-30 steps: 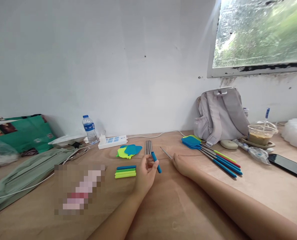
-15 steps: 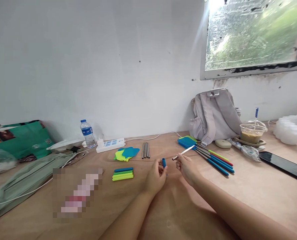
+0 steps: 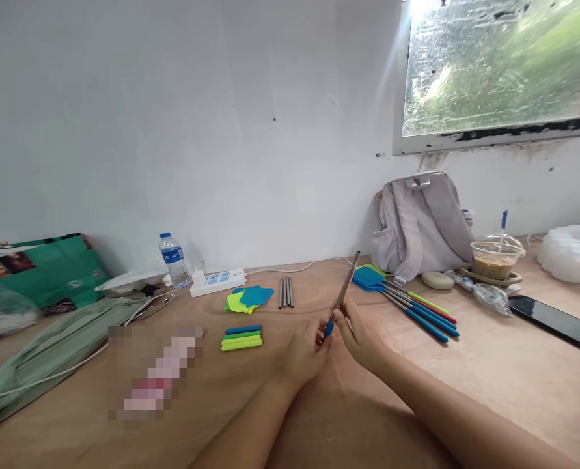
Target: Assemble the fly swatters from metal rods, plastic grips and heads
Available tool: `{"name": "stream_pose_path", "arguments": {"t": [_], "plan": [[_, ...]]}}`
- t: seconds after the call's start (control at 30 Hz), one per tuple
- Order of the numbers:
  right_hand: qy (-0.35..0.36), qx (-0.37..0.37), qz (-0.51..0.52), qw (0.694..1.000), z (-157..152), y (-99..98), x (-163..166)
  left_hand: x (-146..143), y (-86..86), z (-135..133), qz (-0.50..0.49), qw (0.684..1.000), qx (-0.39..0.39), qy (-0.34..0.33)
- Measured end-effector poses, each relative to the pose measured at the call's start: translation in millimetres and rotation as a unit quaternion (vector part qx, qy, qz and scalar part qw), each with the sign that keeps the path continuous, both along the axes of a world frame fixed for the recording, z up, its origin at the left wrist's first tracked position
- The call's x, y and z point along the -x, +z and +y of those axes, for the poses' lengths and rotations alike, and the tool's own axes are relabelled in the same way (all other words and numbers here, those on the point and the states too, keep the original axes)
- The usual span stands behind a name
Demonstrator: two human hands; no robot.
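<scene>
A short blue handle tube (image 3: pixel 328 329) is gripped by the closed fingers of my left hand (image 3: pixel 303 352). My right hand (image 3: pixel 365 339) pinches a thin metal rod (image 3: pixel 347 281), which tilts up and away. Its lower end meets the top of the blue tube; how far inside it sits is hidden by my fingers. To the left lies a row of blue, green and yellow handle tubes (image 3: pixel 241 337). Behind them are flat blue and yellow-green swatter heads (image 3: pixel 253 297), beside several metal rods (image 3: pixel 286 293). Right of my hands, several fly swatters (image 3: pixel 419 312) lie together with blue, red and yellow-green handles.
A white power strip (image 3: pixel 219 281) and a water bottle (image 3: pixel 172 260) stand near the wall. At the right are a backpack (image 3: pixel 421 228), a lidded drink cup (image 3: pixel 495 260), a black phone (image 3: pixel 558 324) and white cups (image 3: pixel 566 254). Green cloth (image 3: pixel 50 352) lies left.
My right hand has moved left to my left hand and swung the metal rod steeply upward. The rod's lower end now meets the blue tube; before, they were apart.
</scene>
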State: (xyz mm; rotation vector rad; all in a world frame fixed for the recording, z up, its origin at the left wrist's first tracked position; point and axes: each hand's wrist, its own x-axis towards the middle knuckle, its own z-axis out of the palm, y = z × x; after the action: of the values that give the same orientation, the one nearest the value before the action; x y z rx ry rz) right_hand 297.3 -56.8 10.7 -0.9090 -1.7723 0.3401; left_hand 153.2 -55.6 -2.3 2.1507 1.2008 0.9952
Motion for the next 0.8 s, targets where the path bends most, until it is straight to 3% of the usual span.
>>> {"name": "stream_pose_path", "arguments": {"t": [0.3,0.53,0.8], "plan": [[-0.026,0.01,0.008,1.0,-0.9,2.0,1.4,3.7,0.1,3.9,0.016,0.999,-0.001,-0.038],[-0.023,0.1,0.082,0.991,6.4,-2.5,0.1,5.2,4.7,-1.0,0.016,0.998,0.004,-0.059],[0.019,0.071,0.052,0.996,8.4,-1.6,-5.3,5.5,6.0,-1.2,0.009,0.998,-0.004,-0.066]]}}
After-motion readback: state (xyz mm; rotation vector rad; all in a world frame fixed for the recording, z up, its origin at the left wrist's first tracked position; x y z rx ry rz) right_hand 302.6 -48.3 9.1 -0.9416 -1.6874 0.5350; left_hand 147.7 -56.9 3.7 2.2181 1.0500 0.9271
